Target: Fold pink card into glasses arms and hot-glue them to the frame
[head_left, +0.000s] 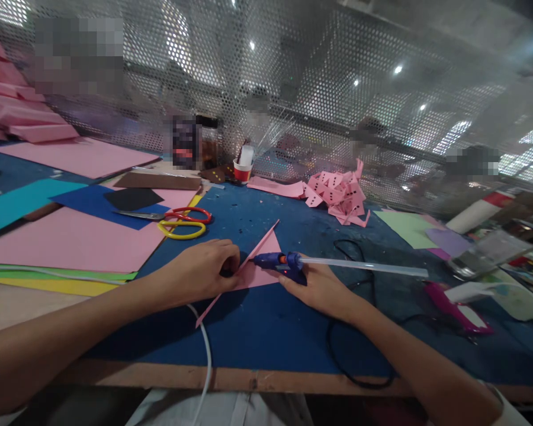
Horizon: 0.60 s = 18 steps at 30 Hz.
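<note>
Pinches a folded pink paper [255,279] near its fold, low over the blue surface [266,331], with the closed fingers of the left hand [204,269]. Grips a blue glue gun [295,266] in the right hand [326,290], with fingers closed around the handle, nozzle toward the fold; has a long clear glue stick [364,266] jutting from the back. Shows black cable [373,296] near the right hand. Includes, farther left, scissors [182,236] with red and yellow handles, partly over coloured sheets [80,236]. Has a pile of dotted pink strips [337,192] beyond the gun, and a red-and-white cup [242,173] farther back.
</note>
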Motion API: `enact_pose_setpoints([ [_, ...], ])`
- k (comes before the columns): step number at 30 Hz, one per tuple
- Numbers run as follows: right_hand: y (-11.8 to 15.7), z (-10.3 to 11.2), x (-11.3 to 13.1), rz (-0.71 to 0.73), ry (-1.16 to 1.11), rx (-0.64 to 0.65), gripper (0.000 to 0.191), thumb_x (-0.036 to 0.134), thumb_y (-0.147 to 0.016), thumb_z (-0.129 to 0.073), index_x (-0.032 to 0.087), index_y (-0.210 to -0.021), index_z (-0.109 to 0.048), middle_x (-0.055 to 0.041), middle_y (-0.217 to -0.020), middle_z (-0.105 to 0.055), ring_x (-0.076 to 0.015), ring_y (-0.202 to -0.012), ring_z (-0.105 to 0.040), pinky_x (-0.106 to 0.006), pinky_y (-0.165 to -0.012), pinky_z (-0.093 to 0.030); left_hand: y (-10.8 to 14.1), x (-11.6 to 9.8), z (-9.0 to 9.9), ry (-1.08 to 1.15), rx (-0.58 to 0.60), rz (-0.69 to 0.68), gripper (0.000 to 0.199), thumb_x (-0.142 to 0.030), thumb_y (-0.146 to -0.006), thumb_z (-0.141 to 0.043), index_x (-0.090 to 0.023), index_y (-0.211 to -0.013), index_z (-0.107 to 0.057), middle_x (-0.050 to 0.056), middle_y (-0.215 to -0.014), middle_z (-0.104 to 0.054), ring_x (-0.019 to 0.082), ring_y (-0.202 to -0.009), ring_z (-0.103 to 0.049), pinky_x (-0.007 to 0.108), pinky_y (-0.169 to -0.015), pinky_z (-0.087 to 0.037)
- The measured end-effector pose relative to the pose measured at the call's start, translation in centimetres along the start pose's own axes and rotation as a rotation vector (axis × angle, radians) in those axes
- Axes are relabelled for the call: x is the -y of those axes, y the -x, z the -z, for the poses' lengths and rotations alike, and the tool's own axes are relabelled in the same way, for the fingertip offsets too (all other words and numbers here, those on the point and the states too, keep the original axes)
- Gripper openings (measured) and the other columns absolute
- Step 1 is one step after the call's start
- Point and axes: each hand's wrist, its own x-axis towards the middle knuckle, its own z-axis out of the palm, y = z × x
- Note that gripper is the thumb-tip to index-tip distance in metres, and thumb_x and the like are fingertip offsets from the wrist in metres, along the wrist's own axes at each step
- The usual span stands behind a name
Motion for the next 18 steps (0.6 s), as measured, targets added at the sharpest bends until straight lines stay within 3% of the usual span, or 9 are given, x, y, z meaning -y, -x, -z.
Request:
enact_pose_setpoints([
  [18, -0.49, -0.02, -0.89, -0.041, 0.126, -0.042, 0.042, 0.046, -0.100, -0.054, 0.020, -0.127, -0.071, -0.0119, -0.119, -0.077, -0.0337, -0.114, -0.070, -0.042, -0.097, -0.051, -0.08, -0.36, 0.25, -0.017, 0.036, 0.009, 0.012, -0.035, -0.086, -0.063, -0.024, -0.082, -0.061, 0.002, -0.086, -0.064, 0.021, -0.077, -0.057, 0.031, -0.067, -0.037],
])
